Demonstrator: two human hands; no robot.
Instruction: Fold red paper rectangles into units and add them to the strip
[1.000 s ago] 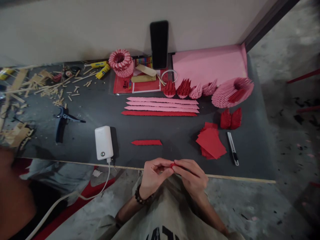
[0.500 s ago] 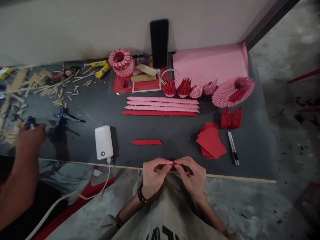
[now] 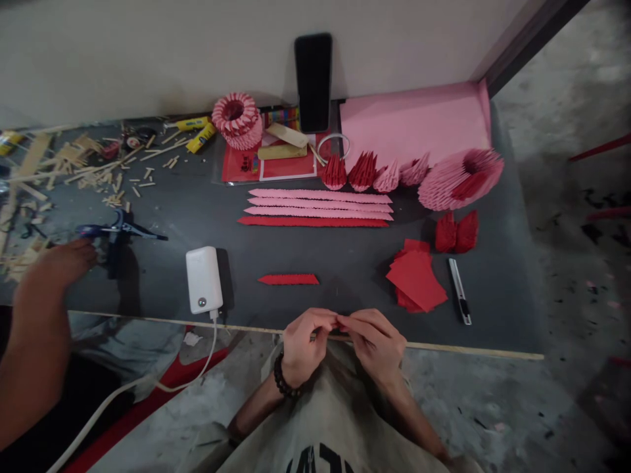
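My left hand (image 3: 306,341), with a dark bead bracelet on its wrist, meets my right hand (image 3: 377,343) fingertip to fingertip over the table's front edge. Both are closed in a pinch on a small folded piece of red paper, now almost wholly hidden by the fingers. Just beyond them lies a short row of interlocked red folded paper pieces (image 3: 288,280). To the right is a loose stack of red paper rectangles (image 3: 417,279), with a utility knife (image 3: 459,291) beside it. Farther back lie a long red paper row (image 3: 315,222) and several pink paper rows (image 3: 320,202).
A white power bank (image 3: 204,279) with a cable lies left of my hands. Pink and red folded-paper models (image 3: 458,180) stand at the back, near a leaning phone (image 3: 313,82). At left, a co-worker's hand (image 3: 73,259) touches a blue clamp-like tool (image 3: 118,233) among wood scraps.
My fingertips have closed further over the red paper, which showed between them before. The co-worker's hand has moved right, bringing a dark blue object up to the clamp-like tool.
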